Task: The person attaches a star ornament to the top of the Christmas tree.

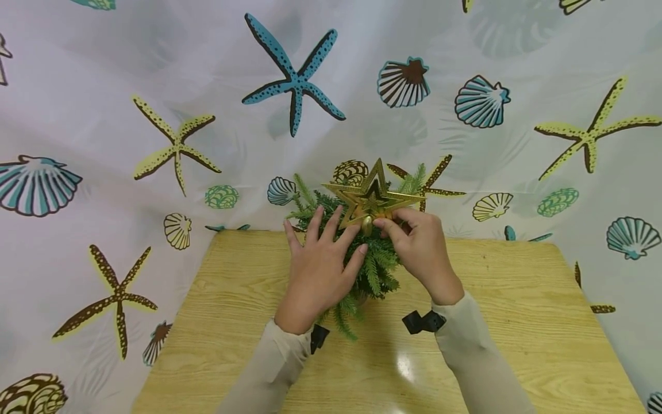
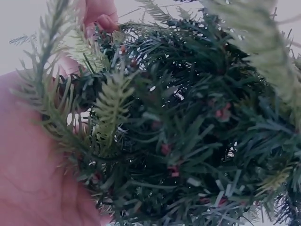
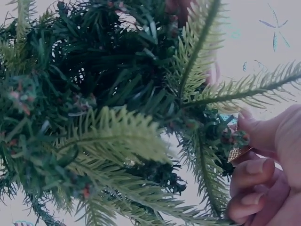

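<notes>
A small artificial Christmas tree (image 1: 381, 267) stands on the table, with dark green needles and lighter sprigs. At its top is a gold star tree topper (image 1: 371, 201), tilted back, with a small gold knob at its base. My right hand (image 1: 425, 244) pinches the star's lower right part between thumb and fingers; in the right wrist view, a gold corner of the star (image 3: 238, 153) shows by the thumb. My left hand (image 1: 319, 264) lies over the tree's left side with fingers spread, its fingertips near the star's lower left. Branches (image 2: 178, 117) fill most of the left wrist view.
The wooden table (image 1: 248, 276) extends to both sides of the tree. Close behind hangs a white cloth (image 1: 207, 69) printed with starfish and shells. Black wrist devices (image 1: 423, 322) sit at both sleeve cuffs.
</notes>
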Tool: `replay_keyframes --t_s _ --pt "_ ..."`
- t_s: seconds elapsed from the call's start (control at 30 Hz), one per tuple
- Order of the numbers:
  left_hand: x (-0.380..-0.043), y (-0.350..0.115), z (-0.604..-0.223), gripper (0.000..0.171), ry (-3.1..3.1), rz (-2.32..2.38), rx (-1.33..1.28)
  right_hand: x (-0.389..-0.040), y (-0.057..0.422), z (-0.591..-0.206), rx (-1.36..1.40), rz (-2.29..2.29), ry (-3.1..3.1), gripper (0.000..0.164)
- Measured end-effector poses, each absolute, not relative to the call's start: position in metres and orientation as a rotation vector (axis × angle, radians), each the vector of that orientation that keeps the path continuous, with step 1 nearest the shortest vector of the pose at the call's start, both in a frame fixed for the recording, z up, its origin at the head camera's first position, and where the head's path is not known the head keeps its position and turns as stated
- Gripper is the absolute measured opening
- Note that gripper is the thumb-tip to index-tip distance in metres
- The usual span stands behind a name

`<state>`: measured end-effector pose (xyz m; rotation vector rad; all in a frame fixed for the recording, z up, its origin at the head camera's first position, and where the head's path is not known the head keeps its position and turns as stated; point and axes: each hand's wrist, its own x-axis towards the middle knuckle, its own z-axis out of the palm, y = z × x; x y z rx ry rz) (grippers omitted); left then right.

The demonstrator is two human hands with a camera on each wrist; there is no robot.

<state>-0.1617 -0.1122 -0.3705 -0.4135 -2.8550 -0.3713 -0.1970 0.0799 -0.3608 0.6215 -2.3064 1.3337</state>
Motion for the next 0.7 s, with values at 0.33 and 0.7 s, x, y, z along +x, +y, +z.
replay_keyframes --t_s 0.33,0.7 --pt "-0.162 -0.127 -0.366 0.056 -2.845 -0.772 -0.553 -0.196 0.079 -0.364 0.619 1.231 -2.289 0.020" --pt "-0.154 -0.138 -0.366 0.067 -2.689 -0.912 -0.694 -0.190 0.086 -0.361 0.647 1.245 -2.261 0.008"
